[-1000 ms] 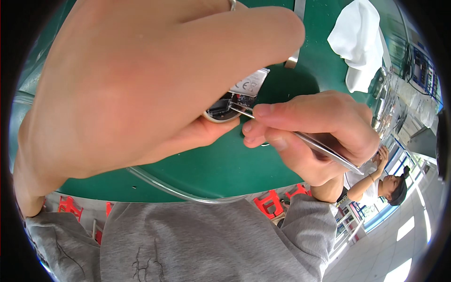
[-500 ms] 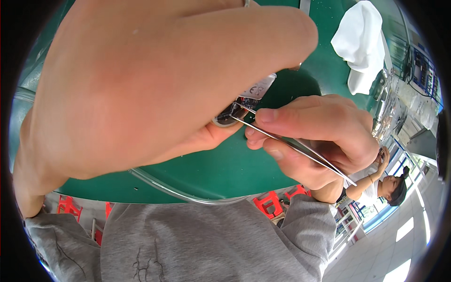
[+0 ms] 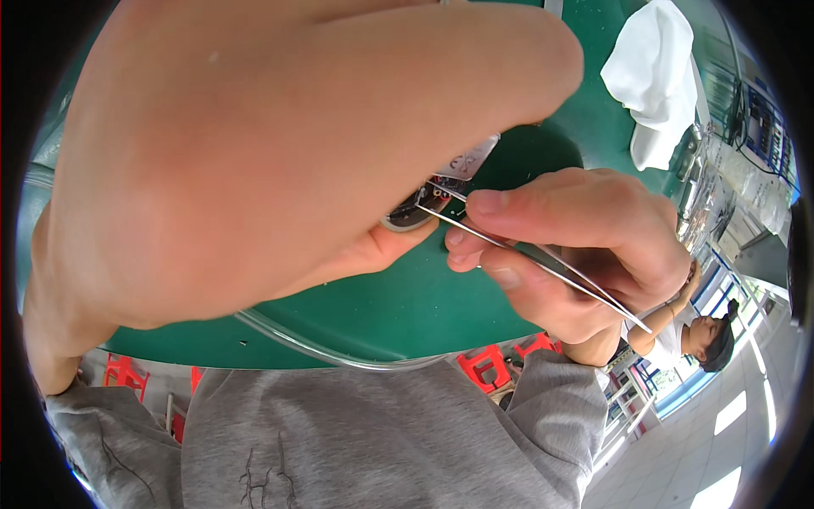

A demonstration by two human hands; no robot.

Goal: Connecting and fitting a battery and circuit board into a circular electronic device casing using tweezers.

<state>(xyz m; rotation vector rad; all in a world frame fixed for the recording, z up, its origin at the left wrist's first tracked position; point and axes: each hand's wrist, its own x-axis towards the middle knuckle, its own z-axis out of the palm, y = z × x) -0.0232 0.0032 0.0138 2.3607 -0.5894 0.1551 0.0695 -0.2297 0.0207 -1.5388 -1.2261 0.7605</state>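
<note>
Hands (image 3: 280, 161) close together, right (image 3: 585, 233) pinching tweezers (image 3: 551, 271)

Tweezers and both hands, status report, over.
Left hand holding small round-edged electronic device. Right hand gripping tweezers, tips apart at device's exposed insides. Left hand partly blocks view.

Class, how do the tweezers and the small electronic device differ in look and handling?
The tweezers are slim and silver; the device is rounded and mostly dark inside. The right hand grips the tweezers, while the left hand holds the device. Both are hand-held.
</note>
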